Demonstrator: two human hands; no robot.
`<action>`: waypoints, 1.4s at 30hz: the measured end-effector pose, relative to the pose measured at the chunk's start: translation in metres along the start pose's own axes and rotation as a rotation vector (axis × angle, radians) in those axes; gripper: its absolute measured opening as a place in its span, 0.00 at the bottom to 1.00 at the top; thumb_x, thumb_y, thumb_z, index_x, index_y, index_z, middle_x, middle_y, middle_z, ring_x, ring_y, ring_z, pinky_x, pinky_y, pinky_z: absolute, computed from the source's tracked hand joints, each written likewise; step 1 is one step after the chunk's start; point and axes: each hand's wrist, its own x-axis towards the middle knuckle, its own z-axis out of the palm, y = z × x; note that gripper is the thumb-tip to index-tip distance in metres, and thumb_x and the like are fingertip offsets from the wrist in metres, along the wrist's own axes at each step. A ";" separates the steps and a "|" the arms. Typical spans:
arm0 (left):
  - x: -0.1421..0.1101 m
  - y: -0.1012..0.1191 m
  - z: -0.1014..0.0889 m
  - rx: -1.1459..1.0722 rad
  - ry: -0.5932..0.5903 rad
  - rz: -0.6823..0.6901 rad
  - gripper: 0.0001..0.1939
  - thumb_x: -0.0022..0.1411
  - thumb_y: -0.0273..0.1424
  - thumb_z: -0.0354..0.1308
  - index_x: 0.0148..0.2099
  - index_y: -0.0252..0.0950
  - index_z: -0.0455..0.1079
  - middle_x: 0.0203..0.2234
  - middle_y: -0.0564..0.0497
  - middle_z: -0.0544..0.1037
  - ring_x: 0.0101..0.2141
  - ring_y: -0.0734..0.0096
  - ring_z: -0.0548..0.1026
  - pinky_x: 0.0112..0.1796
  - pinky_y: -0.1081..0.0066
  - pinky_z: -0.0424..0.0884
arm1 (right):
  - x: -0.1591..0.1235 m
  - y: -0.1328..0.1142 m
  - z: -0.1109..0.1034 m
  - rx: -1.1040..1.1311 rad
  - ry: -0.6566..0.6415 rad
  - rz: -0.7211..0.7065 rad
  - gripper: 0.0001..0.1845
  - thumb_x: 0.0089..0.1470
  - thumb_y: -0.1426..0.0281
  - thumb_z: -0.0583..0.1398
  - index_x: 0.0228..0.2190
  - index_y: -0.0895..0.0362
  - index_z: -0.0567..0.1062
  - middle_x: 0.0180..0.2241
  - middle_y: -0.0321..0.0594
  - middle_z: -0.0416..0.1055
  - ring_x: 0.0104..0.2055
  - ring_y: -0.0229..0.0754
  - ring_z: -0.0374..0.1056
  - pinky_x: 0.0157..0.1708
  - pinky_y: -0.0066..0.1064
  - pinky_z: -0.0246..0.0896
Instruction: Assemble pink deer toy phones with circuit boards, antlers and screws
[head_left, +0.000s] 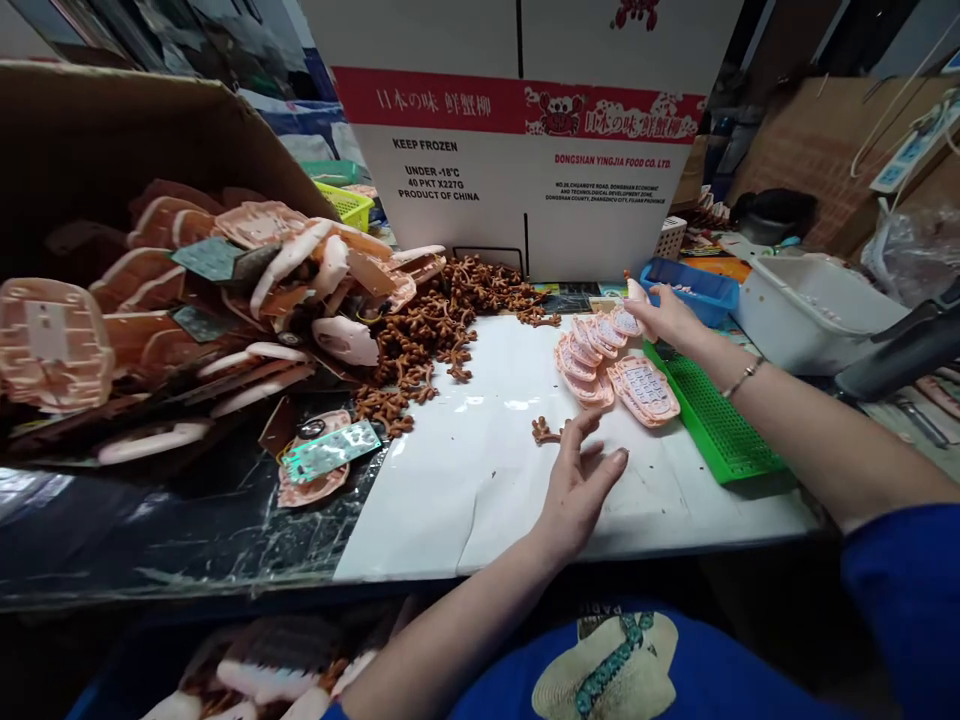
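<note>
My left hand point(581, 485) is held over the white sheet with its fingers apart and nothing in it. Just past its fingertips lies a small brown branched plastic piece point(546, 431). My right hand point(670, 316) reaches to the far end of an overlapping row of pink, scallop-edged plastic pieces point(585, 352). Its fingers are closed on a pale pink piece point(637, 292), seen edge-on and partly hidden. Nearer me, another pink piece point(643, 390) with raised marks on its face rests beside the row.
A tipped cardboard box point(150, 95) spills pink parts at left, by a heap of brown pieces point(439, 325). A printed white carton point(480, 225) stands behind. On the right are a green perforated tray point(724, 425), a blue basket point(694, 290) and a white tub point(806, 310).
</note>
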 end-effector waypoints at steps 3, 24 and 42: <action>-0.003 -0.001 -0.002 0.031 -0.056 -0.035 0.25 0.63 0.39 0.61 0.59 0.40 0.62 0.60 0.43 0.65 0.62 0.55 0.62 0.59 0.57 0.63 | 0.033 -0.007 0.011 -0.175 -0.013 0.093 0.39 0.52 0.56 0.62 0.59 0.66 0.63 0.58 0.65 0.67 0.61 0.66 0.64 0.59 0.54 0.57; -0.008 0.003 -0.002 0.041 -0.177 -0.132 0.22 0.61 0.39 0.62 0.54 0.36 0.67 0.49 0.42 0.72 0.51 0.58 0.72 0.55 0.55 0.66 | 0.060 -0.029 0.019 -0.434 -0.133 0.085 0.34 0.55 0.56 0.63 0.54 0.70 0.69 0.51 0.65 0.71 0.54 0.63 0.69 0.50 0.47 0.65; -0.015 0.005 0.021 -0.456 -0.090 -0.103 0.30 0.55 0.37 0.70 0.59 0.41 0.70 0.49 0.46 0.80 0.48 0.57 0.77 0.50 0.63 0.71 | -0.192 0.051 -0.008 0.342 -0.439 -0.563 0.40 0.53 0.57 0.65 0.64 0.47 0.60 0.55 0.47 0.72 0.50 0.53 0.74 0.47 0.47 0.74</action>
